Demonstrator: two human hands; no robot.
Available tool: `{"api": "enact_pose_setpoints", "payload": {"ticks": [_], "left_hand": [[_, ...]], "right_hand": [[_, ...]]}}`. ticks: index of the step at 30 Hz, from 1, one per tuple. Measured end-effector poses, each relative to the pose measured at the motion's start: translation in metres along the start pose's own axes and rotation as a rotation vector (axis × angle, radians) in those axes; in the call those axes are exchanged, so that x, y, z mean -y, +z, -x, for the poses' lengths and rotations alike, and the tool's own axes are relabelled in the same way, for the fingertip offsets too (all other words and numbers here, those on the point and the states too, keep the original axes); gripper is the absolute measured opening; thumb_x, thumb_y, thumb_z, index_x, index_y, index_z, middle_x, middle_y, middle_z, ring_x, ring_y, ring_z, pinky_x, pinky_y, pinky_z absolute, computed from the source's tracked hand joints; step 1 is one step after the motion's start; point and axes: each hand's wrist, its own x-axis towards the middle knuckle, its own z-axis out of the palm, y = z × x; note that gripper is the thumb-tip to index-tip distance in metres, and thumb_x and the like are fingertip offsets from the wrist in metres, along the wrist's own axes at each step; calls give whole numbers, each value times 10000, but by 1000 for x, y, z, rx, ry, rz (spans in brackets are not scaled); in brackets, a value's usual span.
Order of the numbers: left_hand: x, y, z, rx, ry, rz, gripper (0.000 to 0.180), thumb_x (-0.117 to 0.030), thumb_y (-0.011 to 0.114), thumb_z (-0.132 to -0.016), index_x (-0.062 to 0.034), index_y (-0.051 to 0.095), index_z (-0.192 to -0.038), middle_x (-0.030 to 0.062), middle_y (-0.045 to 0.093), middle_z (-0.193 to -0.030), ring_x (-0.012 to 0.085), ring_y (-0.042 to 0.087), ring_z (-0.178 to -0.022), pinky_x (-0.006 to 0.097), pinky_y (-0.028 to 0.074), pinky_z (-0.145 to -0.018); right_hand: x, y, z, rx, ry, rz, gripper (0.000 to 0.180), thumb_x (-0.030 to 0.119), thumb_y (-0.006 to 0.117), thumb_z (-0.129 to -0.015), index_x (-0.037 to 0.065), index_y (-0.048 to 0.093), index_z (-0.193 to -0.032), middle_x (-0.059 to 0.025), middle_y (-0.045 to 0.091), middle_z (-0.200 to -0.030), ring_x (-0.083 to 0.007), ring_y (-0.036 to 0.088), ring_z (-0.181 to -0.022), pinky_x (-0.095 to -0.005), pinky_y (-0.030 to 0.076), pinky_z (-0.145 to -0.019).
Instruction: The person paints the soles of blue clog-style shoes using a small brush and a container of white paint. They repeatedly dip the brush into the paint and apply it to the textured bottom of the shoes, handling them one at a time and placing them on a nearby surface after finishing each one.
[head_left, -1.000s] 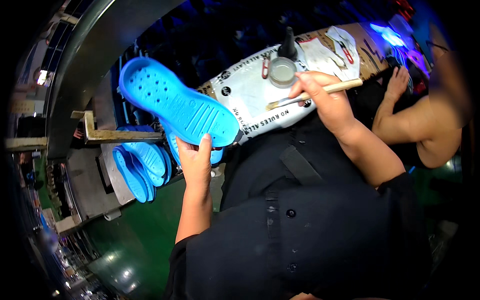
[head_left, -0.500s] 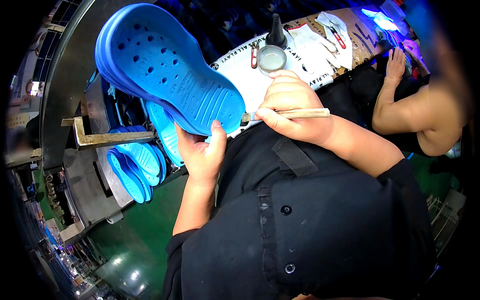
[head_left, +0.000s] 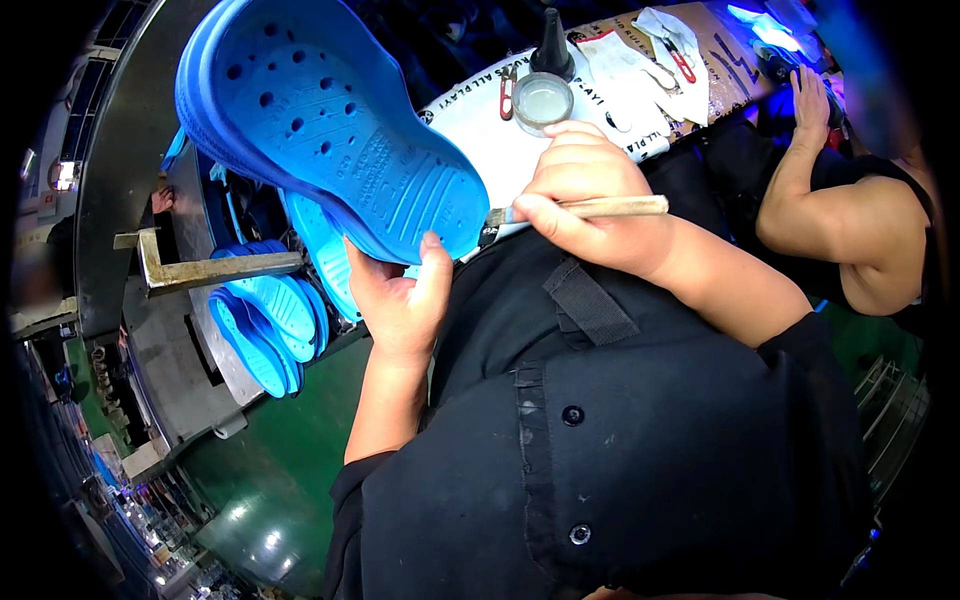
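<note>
A blue shoe sole [head_left: 345, 140] is gripped at its narrow end by the left hand [head_left: 398, 290], with the thumb pressed on the inner face and the other fingers partly hidden beneath. The sole is held up in the air, left of centre, its wide, holed end tilted away toward the upper left and its raised rim and ridged inner face exposed. A brush [head_left: 615, 207] with a pale wooden handle is gripped by the right hand [head_left: 585, 200], closed around it; its bristle end is brought to the edge of the sole's narrow end, though whether the bristles touch cannot be told. Beyond the right hand, a round, shallow dish [head_left: 543, 103] is set on the worktop [head_left: 462, 118], which is covered with a white printed sheet and brown cardboard [head_left: 722, 58]. The dish is flanked by a black cone-shaped container [head_left: 552, 50] and red-handled snips [head_left: 506, 95]. White gloves [head_left: 608, 72] are laid farther right, near a second red-handled tool [head_left: 682, 64]. Another blue sole [head_left: 322, 250] is partly covered by the raised one, and more blue soles [head_left: 258, 338] are grouped near a metal bar [head_left: 222, 273]. At far right, a co-worker's hand [head_left: 811, 100] is seen.
</note>
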Motion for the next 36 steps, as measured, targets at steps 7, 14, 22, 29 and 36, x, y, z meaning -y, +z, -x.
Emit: {"api": "enact_pose_setpoints", "payload": {"ticks": [7,14,22,29,36], "left_hand": [[7,4,3,-30,57,8,503,31,601,-783,40,371,-1230,144,552,-1101,196,586,-968,314,454,-881],[16,6,3,-103,188,-27,499,30,627,-764,59,380,-1196,146,588,-1027,190,616,-878,289,482,-803],[25,8,0,-114,430,-122,411,43,635,-733,52,462,-1105,123,609,-958,170,614,-809,285,488,-747],[25,11,-1,-135,466,-66,317,63,633,-716,31,549,-1020,106,629,-942,170,608,-820,267,474,-754],[23,8,-2,-59,498,-330,262,-47,596,-768,23,611,-1020,131,651,-974,251,631,-842,310,492,-767]], "right_hand": [[3,-1,1,-9,-45,4,154,141,674,-757,67,625,-631,-37,580,-604,-212,546,-593,-326,403,-687],[0,-5,6,12,-23,11,159,132,664,-769,67,623,-629,-50,583,-593,-218,547,-570,-337,414,-697],[4,5,1,-25,-73,11,170,150,663,-772,63,623,-632,-51,578,-592,-229,552,-580,-348,429,-756],[3,-4,5,-7,20,-56,194,162,640,-809,60,628,-644,-57,576,-586,-228,556,-582,-349,421,-750],[5,3,1,11,-20,56,136,169,675,-780,87,640,-677,-28,585,-622,-209,565,-630,-344,418,-757]]}}
